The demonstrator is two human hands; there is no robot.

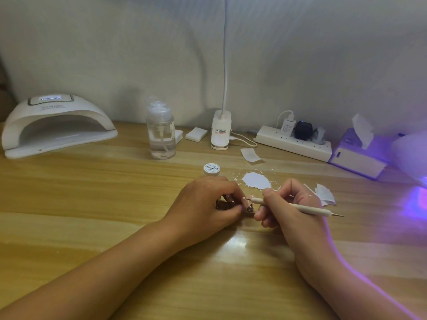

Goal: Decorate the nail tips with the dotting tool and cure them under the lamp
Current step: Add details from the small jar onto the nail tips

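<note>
My right hand (pixel 286 204) grips a white dotting tool (pixel 298 207) like a pen, its front tip against a small nail tip (pixel 250 207) on a dark stand (pixel 223 205). My left hand (pixel 208 204) pinches that stand at the middle of the wooden table (pixel 92 204); most of the stand is hidden under its fingers. A white curing lamp (pixel 57 125) sits at the far left, its opening facing me. A small white jar (pixel 211 169) labelled "Painted" stands just behind my left hand, beside a white smear of gel (pixel 256 180) on the table.
A clear pump bottle (pixel 161 132), white pads (pixel 196 134), a clip lamp base (pixel 221 132) and a power strip (pixel 293 142) line the back. A tissue box (pixel 357 155) and a purple-glowing device (pixel 413 155) sit at the right. Paper scraps (pixel 324 195) lie near my right hand.
</note>
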